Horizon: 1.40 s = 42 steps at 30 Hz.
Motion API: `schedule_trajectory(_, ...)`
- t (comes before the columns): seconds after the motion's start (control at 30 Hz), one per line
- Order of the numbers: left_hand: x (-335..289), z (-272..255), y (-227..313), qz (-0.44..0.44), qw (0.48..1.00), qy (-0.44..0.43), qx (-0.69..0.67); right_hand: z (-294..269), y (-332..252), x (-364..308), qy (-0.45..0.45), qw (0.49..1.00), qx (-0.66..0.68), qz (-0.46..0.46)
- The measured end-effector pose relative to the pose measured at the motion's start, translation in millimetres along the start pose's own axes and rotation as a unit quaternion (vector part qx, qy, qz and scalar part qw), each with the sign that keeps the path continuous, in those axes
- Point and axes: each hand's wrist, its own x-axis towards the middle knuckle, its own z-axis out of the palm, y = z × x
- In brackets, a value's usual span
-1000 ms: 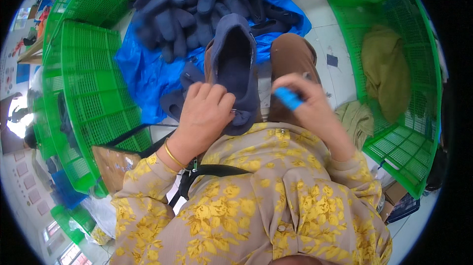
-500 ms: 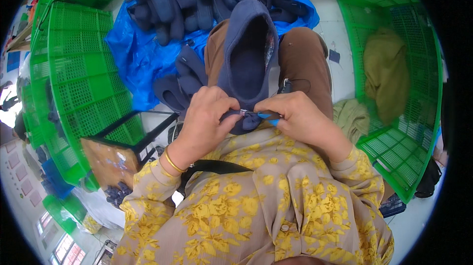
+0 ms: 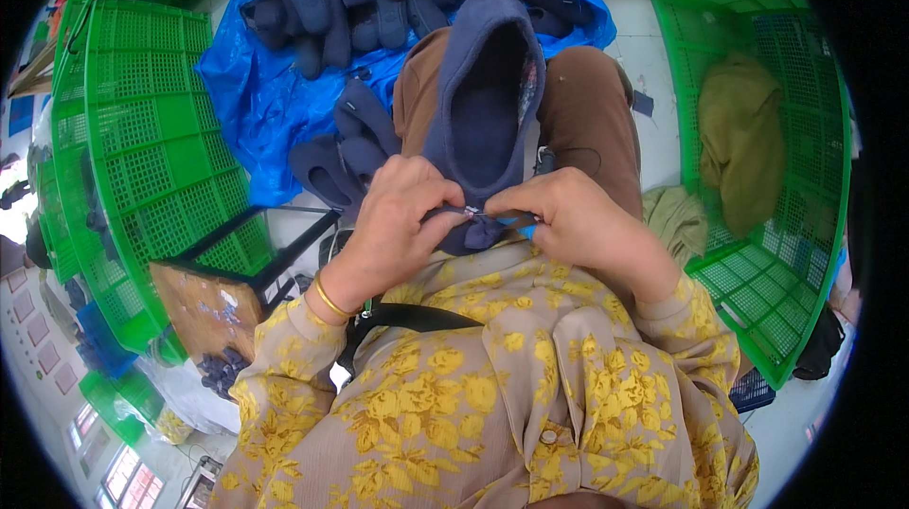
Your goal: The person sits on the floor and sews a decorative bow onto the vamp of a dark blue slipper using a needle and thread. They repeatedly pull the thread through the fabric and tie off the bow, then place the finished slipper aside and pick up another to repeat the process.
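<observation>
A dark blue fabric slipper (image 3: 437, 130) rests on my lap between the knees, toe pointing away and its opening facing up. At its near end sits a small knotted piece of the same dark fabric (image 3: 481, 232). My left hand (image 3: 402, 211) is closed, thumb and forefinger pinching the edge of that fabric. My right hand (image 3: 578, 225) is closed around a small slim tool with blue and dark parts (image 3: 521, 221); its tip meets the fabric beside my left fingertips. A tiny pale bit shows between the hands. The fingers hide most of the tool, so its exact kind is unclear.
Several dark blue slippers (image 3: 393, 12) are heaped on a blue plastic sheet (image 3: 232, 83) ahead. Green plastic crates (image 3: 151, 130) stand at the left; another green crate (image 3: 767, 320) at the right holds olive cloth (image 3: 743, 140). A small wooden-topped stand (image 3: 204, 310) is near my left elbow.
My view has shifted slightly. The slipper's toe leans a little further right, and the tool in my right hand has turned a little, showing less blue. Both hands keep their hold.
</observation>
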Motion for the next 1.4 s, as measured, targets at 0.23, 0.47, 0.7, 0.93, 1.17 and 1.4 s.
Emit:
schedule_trajectory(0.23, -1, 4, -4, 0.01, 1.0, 0.005, -0.022, 2, 3, -1, -0.005, 0.999, 0.038, 0.02)
schedule_trajectory(0.47, -1, 5, -5, 0.015, 1.0, 0.005, -0.024, -2, -4, -4, -0.026, 0.999, -0.02, 0.02)
schedule_trajectory(0.7, -2, 5, -7, 0.017, 0.999, 0.009, -0.032, 2, -3, -2, -0.019, 0.999, 0.006, 0.043)
schedule_trajectory(0.93, -2, 6, -6, 0.014, 0.999, 0.008, -0.036, -2, -7, 0, -0.029, 0.998, -0.056, 0.012)
schedule_trajectory(1.17, -3, 5, -7, -0.016, 0.996, 0.009, -0.085, 9, 8, -2, 0.011, 0.995, 0.093, 0.035)
schedule_trajectory(1.4, -3, 6, -8, -0.031, 0.992, 0.006, -0.124, 18, 20, -3, 0.012, 0.988, 0.154, 0.031)
